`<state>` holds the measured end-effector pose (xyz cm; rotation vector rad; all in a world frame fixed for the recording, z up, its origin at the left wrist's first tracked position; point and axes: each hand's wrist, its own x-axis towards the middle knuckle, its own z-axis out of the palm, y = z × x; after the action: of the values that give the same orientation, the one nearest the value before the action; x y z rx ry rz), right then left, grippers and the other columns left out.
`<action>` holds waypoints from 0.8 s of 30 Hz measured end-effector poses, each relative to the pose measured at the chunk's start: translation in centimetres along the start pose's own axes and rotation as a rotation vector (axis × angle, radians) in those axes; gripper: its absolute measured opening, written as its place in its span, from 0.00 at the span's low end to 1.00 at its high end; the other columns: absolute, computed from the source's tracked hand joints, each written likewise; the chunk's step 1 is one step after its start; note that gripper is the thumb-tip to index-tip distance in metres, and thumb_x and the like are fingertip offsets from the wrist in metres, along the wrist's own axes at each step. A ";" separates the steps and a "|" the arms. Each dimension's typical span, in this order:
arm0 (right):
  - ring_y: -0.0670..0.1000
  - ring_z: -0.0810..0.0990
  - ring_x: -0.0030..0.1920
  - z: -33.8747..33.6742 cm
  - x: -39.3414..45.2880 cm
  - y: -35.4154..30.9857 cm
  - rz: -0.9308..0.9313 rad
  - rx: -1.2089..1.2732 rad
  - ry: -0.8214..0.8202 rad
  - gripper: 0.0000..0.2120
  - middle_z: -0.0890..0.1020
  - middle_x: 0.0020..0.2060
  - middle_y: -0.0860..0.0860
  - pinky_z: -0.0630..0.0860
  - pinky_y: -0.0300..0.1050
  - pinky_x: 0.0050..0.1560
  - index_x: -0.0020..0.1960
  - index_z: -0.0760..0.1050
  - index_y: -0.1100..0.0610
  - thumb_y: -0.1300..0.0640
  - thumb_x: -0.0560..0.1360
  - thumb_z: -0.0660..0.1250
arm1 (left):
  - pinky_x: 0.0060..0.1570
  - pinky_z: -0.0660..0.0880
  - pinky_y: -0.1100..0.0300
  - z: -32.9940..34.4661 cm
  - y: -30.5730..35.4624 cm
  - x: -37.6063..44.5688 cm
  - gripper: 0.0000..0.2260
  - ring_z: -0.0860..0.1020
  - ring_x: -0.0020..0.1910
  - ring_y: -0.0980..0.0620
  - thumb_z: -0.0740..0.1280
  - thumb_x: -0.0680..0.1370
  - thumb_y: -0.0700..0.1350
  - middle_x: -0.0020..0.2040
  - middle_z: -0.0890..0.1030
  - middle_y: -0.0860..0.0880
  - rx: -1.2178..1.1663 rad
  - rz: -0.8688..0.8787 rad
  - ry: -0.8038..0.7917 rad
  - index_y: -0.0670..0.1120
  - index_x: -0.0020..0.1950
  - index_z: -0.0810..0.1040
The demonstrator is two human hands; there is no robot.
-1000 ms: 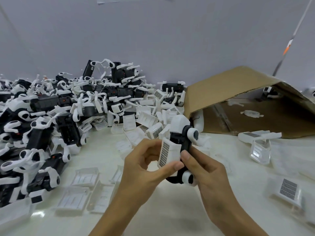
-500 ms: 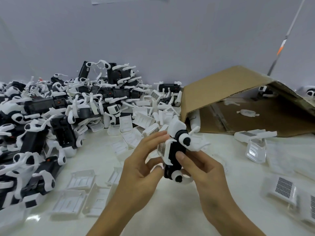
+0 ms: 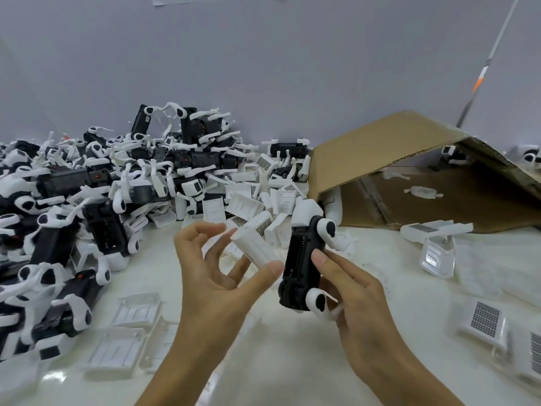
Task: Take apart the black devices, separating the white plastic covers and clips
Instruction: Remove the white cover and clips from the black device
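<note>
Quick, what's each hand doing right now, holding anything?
Left hand: holds the detached white cover between thumb and fingers.
Right hand: grips the black device.

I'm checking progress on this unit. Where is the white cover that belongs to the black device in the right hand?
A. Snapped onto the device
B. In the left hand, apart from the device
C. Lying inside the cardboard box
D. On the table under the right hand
B: the left hand pinches the white cover, clear of the black device gripped by the right hand.
</note>
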<state>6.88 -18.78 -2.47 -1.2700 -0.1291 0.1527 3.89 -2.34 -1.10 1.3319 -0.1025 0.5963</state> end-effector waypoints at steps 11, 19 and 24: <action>0.49 0.85 0.55 0.0 -0.1 0.0 0.009 0.024 -0.078 0.19 0.87 0.52 0.48 0.82 0.47 0.53 0.53 0.86 0.42 0.42 0.63 0.73 | 0.54 0.79 0.61 0.7 0.1 -0.8 0.28 0.83 0.55 0.51 0.80 0.63 0.54 0.53 0.86 0.53 0.306 -0.062 -0.223 0.57 0.63 0.81; 0.55 0.84 0.59 0.0 -0.2 -0.1 0.035 0.011 -0.180 0.18 0.85 0.58 0.53 0.81 0.58 0.58 0.59 0.84 0.49 0.44 0.74 0.67 | 0.52 0.79 0.58 0.3 0.5 -0.7 0.21 0.83 0.55 0.53 0.79 0.64 0.57 0.54 0.86 0.52 0.195 -0.320 -0.347 0.57 0.56 0.85; 0.51 0.86 0.53 0.1 -0.5 -0.4 -0.052 -0.157 -0.102 0.20 0.84 0.54 0.50 0.84 0.49 0.49 0.50 0.86 0.44 0.33 0.66 0.70 | 0.38 0.82 0.59 1.3 0.3 -1.6 0.21 0.85 0.44 0.49 0.81 0.63 0.54 0.47 0.86 0.51 0.239 -0.277 -0.324 0.58 0.55 0.83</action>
<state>6.42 -18.85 -2.06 -1.4147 -0.2655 0.1649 2.69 -4.07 -1.16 1.6349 -0.1099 0.1572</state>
